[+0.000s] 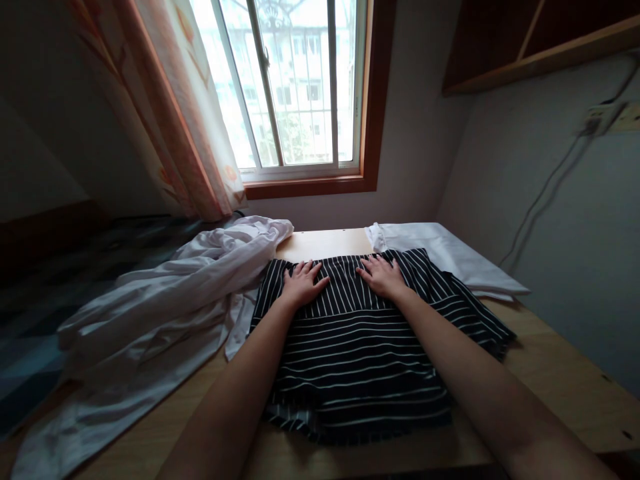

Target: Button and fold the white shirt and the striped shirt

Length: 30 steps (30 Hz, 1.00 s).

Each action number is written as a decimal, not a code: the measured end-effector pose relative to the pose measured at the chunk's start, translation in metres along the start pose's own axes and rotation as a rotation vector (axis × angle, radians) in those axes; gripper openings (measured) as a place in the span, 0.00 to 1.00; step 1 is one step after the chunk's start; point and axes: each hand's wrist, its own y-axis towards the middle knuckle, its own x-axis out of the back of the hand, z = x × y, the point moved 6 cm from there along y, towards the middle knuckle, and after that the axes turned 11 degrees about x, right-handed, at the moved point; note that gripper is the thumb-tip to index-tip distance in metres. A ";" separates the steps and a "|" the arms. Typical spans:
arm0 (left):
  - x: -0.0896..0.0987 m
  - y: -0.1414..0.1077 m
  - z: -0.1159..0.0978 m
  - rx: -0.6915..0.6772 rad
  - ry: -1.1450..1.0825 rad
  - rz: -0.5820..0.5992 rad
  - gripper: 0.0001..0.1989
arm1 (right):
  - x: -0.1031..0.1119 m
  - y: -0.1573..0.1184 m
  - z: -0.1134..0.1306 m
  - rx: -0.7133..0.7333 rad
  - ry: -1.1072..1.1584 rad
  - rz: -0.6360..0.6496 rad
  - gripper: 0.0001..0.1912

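Note:
A black garment with white stripes (350, 340) lies spread on the wooden table (555, 360). Its stripes run lengthwise in the far part and crosswise in the near part, with a flap reaching out to the right. My left hand (302, 283) rests flat on the far left of the cloth, fingers spread. On the far right part, my right hand (384, 276) also lies flat with its fingers apart. Both palms press on the fabric, and neither hand grips it. Which kind of garment it is, I cannot tell for sure.
Crumpled white cloth (170, 300) lies along the table's left side. Folded white cloth (440, 253) sits at the back right by the wall. Beyond are a window (300, 100) and an orange-patterned curtain (165, 100). A cable (545, 180) hangs from the right wall's socket.

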 end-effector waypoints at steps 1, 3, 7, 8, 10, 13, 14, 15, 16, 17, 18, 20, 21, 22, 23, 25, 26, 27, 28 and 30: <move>0.000 0.001 0.003 0.006 -0.001 -0.003 0.37 | 0.001 -0.001 -0.004 -0.020 -0.009 0.005 0.37; 0.002 0.002 0.007 0.018 -0.002 -0.010 0.37 | 0.002 -0.003 -0.012 -0.060 -0.021 0.014 0.37; 0.004 0.004 0.019 0.086 0.002 -0.026 0.37 | 0.006 -0.007 -0.026 -0.130 -0.028 0.012 0.37; 0.004 0.005 0.022 0.102 0.008 -0.026 0.36 | 0.007 -0.007 -0.029 -0.142 -0.026 0.011 0.37; 0.005 0.007 0.028 0.121 0.027 -0.027 0.35 | 0.008 -0.009 -0.034 -0.163 -0.022 0.009 0.37; 0.005 0.009 0.036 0.141 0.046 -0.041 0.35 | 0.010 -0.010 -0.044 -0.209 -0.023 -0.004 0.38; 0.006 0.010 0.038 0.150 0.048 -0.048 0.35 | 0.011 -0.010 -0.048 -0.228 -0.026 -0.009 0.38; 0.006 0.010 0.039 0.160 0.047 -0.054 0.36 | 0.011 -0.011 -0.053 -0.246 -0.027 -0.012 0.38; 0.006 0.010 0.041 0.173 0.047 -0.059 0.36 | 0.011 -0.011 -0.058 -0.260 -0.027 -0.014 0.38; 0.007 0.010 0.041 0.189 0.048 -0.062 0.36 | 0.012 -0.011 -0.062 -0.271 -0.026 -0.013 0.38; 0.008 0.009 0.042 0.207 0.052 -0.063 0.37 | 0.012 -0.012 -0.067 -0.281 -0.024 -0.012 0.38; 0.010 0.008 0.043 0.250 0.061 -0.063 0.37 | 0.013 -0.012 -0.077 -0.299 -0.017 -0.015 0.38; 0.011 0.007 0.044 0.271 0.064 -0.063 0.36 | 0.014 -0.013 -0.081 -0.310 -0.014 -0.022 0.38; 0.013 0.006 0.044 0.290 0.066 -0.064 0.36 | 0.015 -0.014 -0.085 -0.326 -0.010 -0.030 0.37; 0.014 0.005 0.044 0.304 0.067 -0.068 0.36 | 0.016 -0.014 -0.089 -0.345 -0.008 -0.041 0.37; 0.016 0.003 0.044 0.323 0.070 -0.081 0.36 | 0.018 -0.017 -0.094 -0.389 -0.002 -0.061 0.36; 0.017 0.002 0.045 0.332 0.072 -0.088 0.36 | 0.019 -0.018 -0.097 -0.416 0.000 -0.071 0.35; 0.018 0.002 0.045 0.343 0.075 -0.092 0.36 | 0.020 -0.020 -0.100 -0.446 0.000 -0.083 0.34; 0.018 0.002 0.046 0.356 0.078 -0.094 0.36 | 0.021 -0.023 -0.103 -0.477 -0.001 -0.095 0.34; 0.017 0.002 0.047 0.373 0.081 -0.094 0.36 | 0.025 -0.028 -0.109 -0.528 -0.006 -0.115 0.32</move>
